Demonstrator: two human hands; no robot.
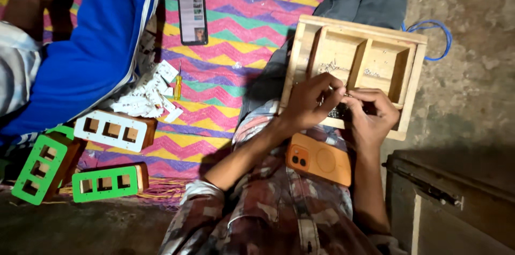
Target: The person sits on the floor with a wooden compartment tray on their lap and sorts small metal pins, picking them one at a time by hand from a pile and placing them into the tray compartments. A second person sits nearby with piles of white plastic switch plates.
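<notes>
Over wooden tray [300,46] on lap: left hand [311,99] and right hand [370,113] both pinched shut on small dark metal part [338,111] (detail too small to tell). Part likely light, stiff, easily dropped; best gripped at ends by fingertips. Tray: two compartments, loose screws inside. Orange phone [319,159] below. Frames on mat: one white [112,130], two green [104,182].

A phone [318,159] lies on the lap, before the tray [412,87].
</notes>
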